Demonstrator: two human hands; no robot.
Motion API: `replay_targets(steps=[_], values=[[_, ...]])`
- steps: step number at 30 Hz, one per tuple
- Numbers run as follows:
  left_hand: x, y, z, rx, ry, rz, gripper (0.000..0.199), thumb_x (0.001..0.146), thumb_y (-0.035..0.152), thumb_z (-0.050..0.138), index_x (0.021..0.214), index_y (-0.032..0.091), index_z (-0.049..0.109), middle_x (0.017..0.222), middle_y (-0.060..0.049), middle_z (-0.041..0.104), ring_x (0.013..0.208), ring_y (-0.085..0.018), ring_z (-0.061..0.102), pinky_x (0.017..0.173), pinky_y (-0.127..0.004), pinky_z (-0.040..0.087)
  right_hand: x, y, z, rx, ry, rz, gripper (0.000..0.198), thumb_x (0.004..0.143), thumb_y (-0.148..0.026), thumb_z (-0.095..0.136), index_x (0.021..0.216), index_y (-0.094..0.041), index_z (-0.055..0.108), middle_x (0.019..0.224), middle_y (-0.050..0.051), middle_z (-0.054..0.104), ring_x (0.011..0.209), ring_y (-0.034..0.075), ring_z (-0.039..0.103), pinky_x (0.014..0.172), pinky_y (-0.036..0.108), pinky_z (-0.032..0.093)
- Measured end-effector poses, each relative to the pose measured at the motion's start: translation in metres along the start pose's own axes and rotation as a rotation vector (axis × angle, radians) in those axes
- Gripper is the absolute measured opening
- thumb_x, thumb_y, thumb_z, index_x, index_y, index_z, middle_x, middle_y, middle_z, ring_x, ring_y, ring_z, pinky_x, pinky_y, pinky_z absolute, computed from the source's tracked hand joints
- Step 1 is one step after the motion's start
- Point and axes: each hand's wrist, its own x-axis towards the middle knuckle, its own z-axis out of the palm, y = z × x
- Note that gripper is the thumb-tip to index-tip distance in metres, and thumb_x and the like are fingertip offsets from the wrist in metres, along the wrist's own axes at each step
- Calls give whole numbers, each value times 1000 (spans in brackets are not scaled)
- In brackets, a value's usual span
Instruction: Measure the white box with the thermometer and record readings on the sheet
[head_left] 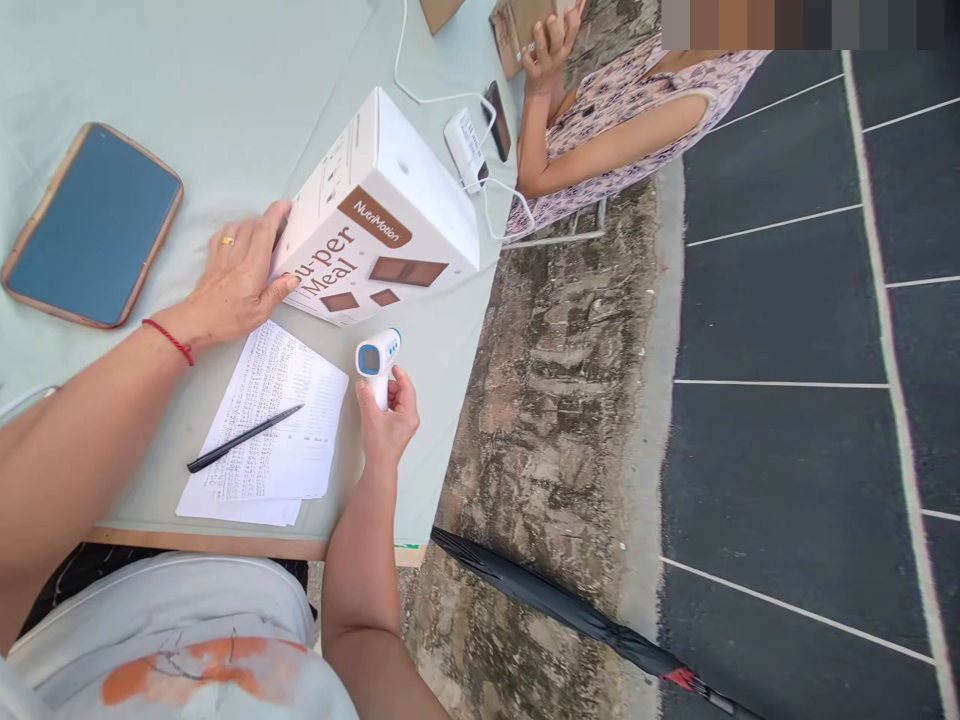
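Note:
My left hand (pixel 244 265) grips the near left end of a white carton (pixel 427 180) printed "NutriMotion Su-per Meal", thumb on its printed side. The carton stands tilted in my view on the table. My right hand (pixel 388 420) is closed around the handle of a white and blue infrared thermometer (pixel 377 358), its small screen facing me. Just below the carton lie sheets of paper (pixel 300 450) covered in handwritten rows. A black pen (pixel 244 438) rests across them.
A tablet in a brown case (pixel 94 225) lies on the pale table (pixel 225 80) at left. Near the far edge are a white power strip (pixel 466 150) with cables and a dark phone (pixel 497 120). Another person's hand (pixel 551 45) holds cardboard. A folded black umbrella (pixel 555 600) leans at the table corner.

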Motion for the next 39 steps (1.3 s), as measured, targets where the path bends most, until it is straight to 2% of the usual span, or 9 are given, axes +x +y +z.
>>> replay_targets(steps=[4,9,14,16,19,24,29,33,39], values=[[1,0,-1,29,-30,23,88,93,81,36,159,24,28,141,-18,53,129,-44,47,113,-59,32,3,23,-2,-182,-17,-63,58,77,-59,72,116,-16,70,100,7,63,92,22,59,85,37,49],[1,8,-9,82,-83,-15,90,90,83,45,157,25,27,139,-13,53,130,-42,45,109,-62,35,-3,16,1,-286,79,-402,43,94,-54,63,109,-16,75,104,12,57,101,27,57,89,44,50],[1,14,-13,122,-133,-41,111,83,88,51,162,21,12,149,-12,45,134,-41,39,113,-65,30,-23,-12,11,-161,-559,-702,19,105,-31,61,105,-25,78,91,5,59,88,19,59,82,36,49],[0,16,-13,133,-169,-49,122,78,91,56,163,16,9,153,-17,40,137,-43,36,115,-63,27,-28,-18,14,-153,-677,-737,15,105,-27,63,106,-25,78,89,3,59,87,18,58,82,35,48],[0,14,-12,141,-179,-44,131,75,92,61,163,11,7,156,-21,36,140,-46,34,118,-62,26,-30,-22,12,-166,-704,-777,15,105,-25,63,105,-25,78,88,2,58,86,17,56,83,35,45],[0,8,-8,137,-137,8,133,72,91,66,166,18,6,155,-20,39,141,-48,37,118,-62,28,-37,-28,-1,-292,-732,-870,10,103,-24,69,109,-26,76,91,3,61,87,18,55,84,36,42],[0,18,-12,199,-175,-41,137,73,76,78,164,3,7,156,-28,37,140,-49,36,118,-62,29,-45,-40,-8,-296,-673,-1026,10,104,-18,62,98,-20,69,84,2,63,79,17,53,75,33,40],[0,23,-13,188,-180,-56,142,69,80,78,164,2,8,155,-28,38,140,-49,36,120,-61,27,-32,-44,-2,-43,-573,-913,10,100,-13,56,94,-19,61,78,0,61,73,15,55,67,31,40],[-1,12,-7,164,-139,13,148,66,92,70,164,3,4,155,-30,36,142,-51,35,119,-65,25,-10,-37,44,458,-230,-291,11,88,-29,63,87,-20,57,74,-2,59,61,13,55,60,26,46]])
